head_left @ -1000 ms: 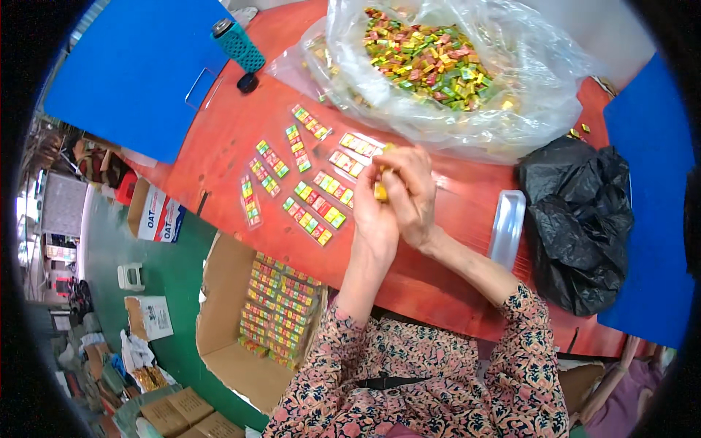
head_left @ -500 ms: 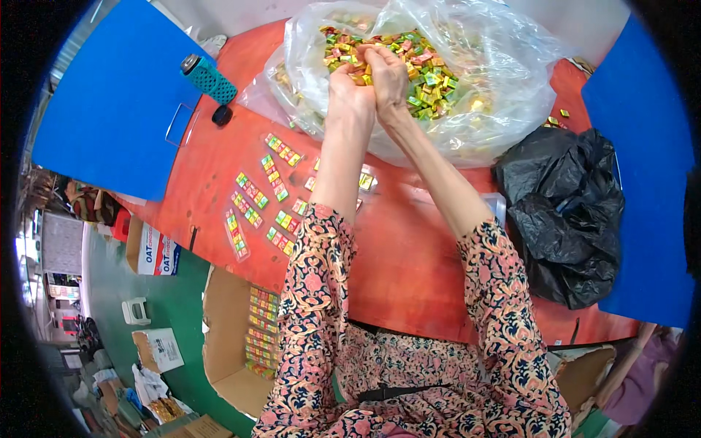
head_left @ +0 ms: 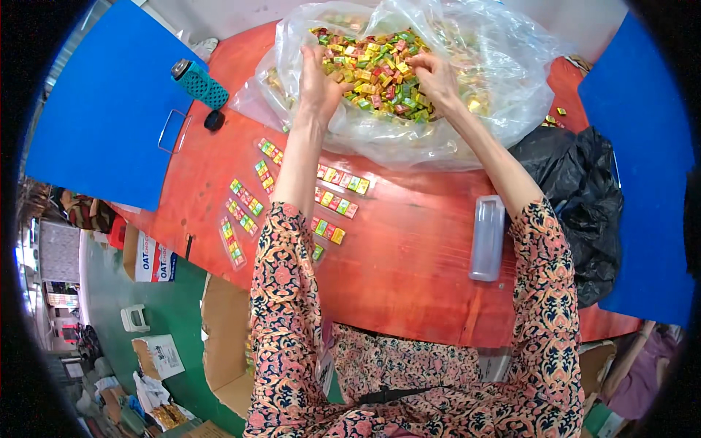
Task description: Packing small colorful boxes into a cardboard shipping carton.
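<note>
A large clear plastic bag (head_left: 438, 150) lies open at the back of the table, heaped with small wrapped sweets (head_left: 376, 77) in yellow, green, red and orange. My left hand (head_left: 318, 87) is at the heap's left side, fingers raised and thumb stretched toward the sweets, with nothing visible in it. On the right side of the heap, my right hand (head_left: 437, 80) has its fingers curled together; what they pinch, if anything, is hidden. Several clear narrow packs of sweets (head_left: 342, 179) lie in rows nearer me, partly behind my left forearm. An empty clear plastic tray (head_left: 487, 237) rests by my right forearm.
A black plastic bag (head_left: 573, 197) is bunched on the right of the red table (head_left: 409, 285). At the left stand a teal-covered bottle (head_left: 201, 84) and its black cap (head_left: 214, 120). Blue panels (head_left: 109, 102) flank both sides. Below the left edge is an open cardboard box (head_left: 225, 336).
My hands, together over the heap before, have parted: the left moved left, the right moved right. My forearms swung outward, uncovering more sweet packs and the clear tray.
</note>
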Available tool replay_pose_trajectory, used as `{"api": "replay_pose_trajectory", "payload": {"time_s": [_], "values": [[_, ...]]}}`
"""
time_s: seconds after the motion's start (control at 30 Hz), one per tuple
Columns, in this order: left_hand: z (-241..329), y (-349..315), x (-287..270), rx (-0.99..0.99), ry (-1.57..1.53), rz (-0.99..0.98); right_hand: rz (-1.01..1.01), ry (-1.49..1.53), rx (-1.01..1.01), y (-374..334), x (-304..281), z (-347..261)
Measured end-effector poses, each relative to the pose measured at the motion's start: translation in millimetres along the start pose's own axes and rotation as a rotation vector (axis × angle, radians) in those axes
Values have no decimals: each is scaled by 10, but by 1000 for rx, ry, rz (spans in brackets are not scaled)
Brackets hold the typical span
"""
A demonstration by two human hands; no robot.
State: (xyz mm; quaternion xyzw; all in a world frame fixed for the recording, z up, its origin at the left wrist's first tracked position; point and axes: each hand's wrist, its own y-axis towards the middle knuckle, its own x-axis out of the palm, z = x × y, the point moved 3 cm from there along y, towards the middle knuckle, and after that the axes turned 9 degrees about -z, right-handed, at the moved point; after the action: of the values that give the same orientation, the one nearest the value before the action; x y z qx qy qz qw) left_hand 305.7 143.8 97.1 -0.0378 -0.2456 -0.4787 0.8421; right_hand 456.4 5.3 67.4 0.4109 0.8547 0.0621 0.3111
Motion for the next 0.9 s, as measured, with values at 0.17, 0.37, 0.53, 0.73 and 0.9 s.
{"api": "replay_pose_trajectory", "payload": {"time_s": [0.17,0.37,0.53,0.73,0.9], "values": [[-36,-120,-142,-111,1,-67,-91,-9,-13,-305,78,-59],[-62,-187,-153,-186,-75,-73,-85,-105,-131,-368,106,-215],[-67,-247,-34,-145,87,-72,-113,-135,-131,-398,97,-134],[325,-569,-244,-85,179,-72,-86,-143,-180,-449,143,-167],[862,-1436,-691,-26,396,114,-34,-257,-420,-634,66,-626]]}}
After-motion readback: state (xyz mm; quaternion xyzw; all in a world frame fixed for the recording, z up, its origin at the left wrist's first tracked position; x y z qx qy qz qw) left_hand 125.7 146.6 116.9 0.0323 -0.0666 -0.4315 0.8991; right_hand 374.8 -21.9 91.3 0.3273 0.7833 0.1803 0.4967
